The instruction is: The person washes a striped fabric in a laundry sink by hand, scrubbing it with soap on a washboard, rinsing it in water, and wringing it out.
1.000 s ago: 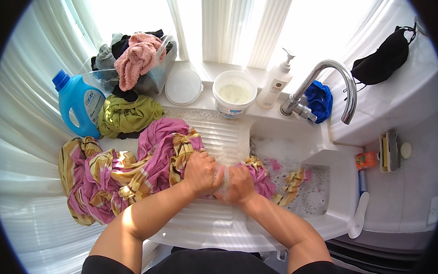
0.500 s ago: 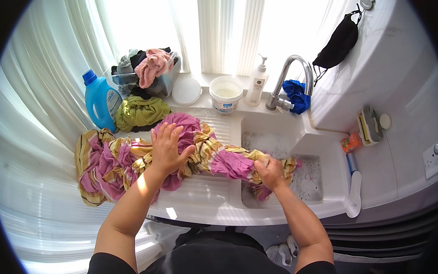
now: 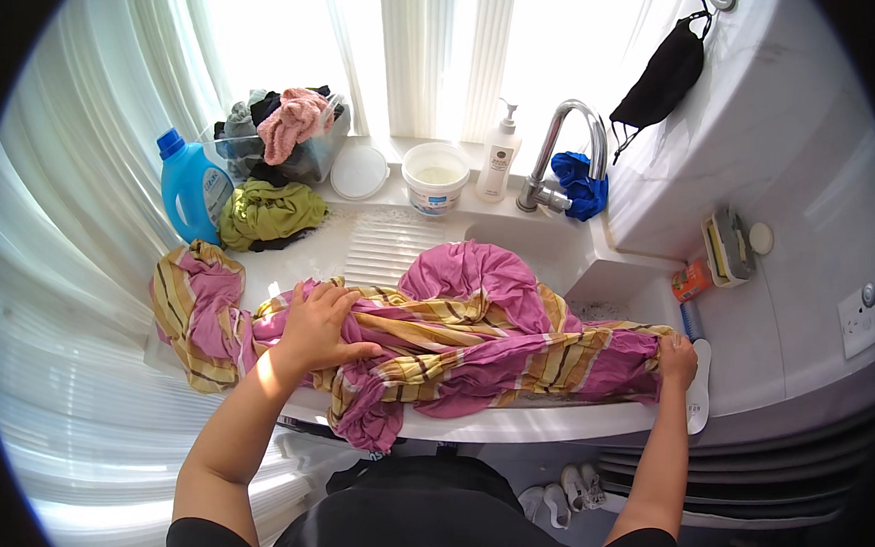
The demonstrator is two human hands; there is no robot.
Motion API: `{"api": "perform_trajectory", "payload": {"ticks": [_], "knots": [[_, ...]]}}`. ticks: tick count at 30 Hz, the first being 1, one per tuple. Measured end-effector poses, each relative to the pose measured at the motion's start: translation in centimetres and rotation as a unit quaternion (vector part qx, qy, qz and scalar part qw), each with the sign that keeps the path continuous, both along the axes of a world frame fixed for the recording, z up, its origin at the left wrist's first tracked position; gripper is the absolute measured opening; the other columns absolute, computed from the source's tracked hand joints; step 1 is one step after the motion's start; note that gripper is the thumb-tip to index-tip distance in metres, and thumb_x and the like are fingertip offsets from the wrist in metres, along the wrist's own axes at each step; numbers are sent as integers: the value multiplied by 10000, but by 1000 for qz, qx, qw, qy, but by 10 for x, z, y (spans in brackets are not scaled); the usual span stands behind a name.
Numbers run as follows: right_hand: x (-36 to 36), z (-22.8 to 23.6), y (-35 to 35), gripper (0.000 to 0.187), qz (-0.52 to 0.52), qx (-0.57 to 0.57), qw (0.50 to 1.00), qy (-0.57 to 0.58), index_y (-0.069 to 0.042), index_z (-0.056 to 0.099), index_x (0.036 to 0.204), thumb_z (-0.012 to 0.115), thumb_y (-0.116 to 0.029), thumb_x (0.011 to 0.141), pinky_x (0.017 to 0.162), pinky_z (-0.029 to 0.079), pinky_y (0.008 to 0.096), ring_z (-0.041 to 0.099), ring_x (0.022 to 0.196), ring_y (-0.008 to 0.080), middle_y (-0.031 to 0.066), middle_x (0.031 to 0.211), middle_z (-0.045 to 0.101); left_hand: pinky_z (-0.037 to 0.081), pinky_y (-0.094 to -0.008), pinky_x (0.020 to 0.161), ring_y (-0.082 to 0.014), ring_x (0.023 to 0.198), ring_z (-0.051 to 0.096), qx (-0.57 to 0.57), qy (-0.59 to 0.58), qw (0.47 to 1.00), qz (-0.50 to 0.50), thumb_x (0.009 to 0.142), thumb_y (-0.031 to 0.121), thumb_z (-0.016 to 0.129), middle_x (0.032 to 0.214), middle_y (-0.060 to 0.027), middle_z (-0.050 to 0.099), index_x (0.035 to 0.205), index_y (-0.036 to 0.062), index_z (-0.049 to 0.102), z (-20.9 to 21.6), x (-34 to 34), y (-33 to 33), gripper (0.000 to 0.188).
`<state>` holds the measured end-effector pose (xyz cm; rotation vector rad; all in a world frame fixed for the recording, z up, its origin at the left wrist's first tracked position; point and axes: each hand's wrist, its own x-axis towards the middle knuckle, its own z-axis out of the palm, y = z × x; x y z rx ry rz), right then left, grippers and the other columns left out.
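A large pink and yellow striped cloth lies bunched lengthwise across the white sink and its ribbed washboard. Part of it droops over the front rim, and its far-left end lies in a heap. My left hand rests flat on the cloth left of the middle, thumb spread away from the fingers. At the right side, my right hand is closed round the cloth's end and holds it stretched over the basin. The cloth hides most of the basin.
Along the back stand a blue detergent bottle, a tub of clothes, a round lid, a white bucket, a pump bottle and a faucet with a blue cloth. A green garment lies left; a brush lies right.
My right hand has moved right, pulling the cloth out straight across the basin. The cloth's middle has spread toward the right and front. My left hand stays on it, slightly left and lower.
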<state>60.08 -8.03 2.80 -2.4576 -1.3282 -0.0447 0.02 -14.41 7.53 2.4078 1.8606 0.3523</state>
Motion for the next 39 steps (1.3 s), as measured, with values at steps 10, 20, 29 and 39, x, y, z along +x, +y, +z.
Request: {"api": "perform_trajectory", "payload": {"ticks": [10,20,29,39], "knots": [[-146,-26,5,854,527,-170,825,110,-144,448,1429,783,-473,715,1112,320,505,399,1340,361,205,1415,440,290,-721,974,-425,1320,400,-8,35,998,-59,454,734,788,1419,-148,465,1456,226,447,-5,-17,-8,1174],[-261,-19,10,305,628,89,769,77,-46,581,1043,657,-88,751,732,542,405,659,917,315,136,1006,651,484,-433,601,-328,680,621,181,-106,976,67,781,146,659,725,-130,655,863,72,690,-39,-6,38,114],[-104,72,86,164,267,153,951,19,-89,540,967,631,-88,832,712,504,487,646,844,393,136,916,671,453,-384,563,-293,598,620,258,-250,914,190,897,167,645,692,-149,625,857,7,632,38,-13,84,166],[-163,-12,39,1060,509,-103,843,141,-168,271,1534,825,-445,673,1174,262,457,245,1436,401,237,1535,282,311,-454,1146,-410,1397,340,-9,-253,943,-218,743,372,832,1509,-247,336,1510,36,275,26,87,64,1006]]}}
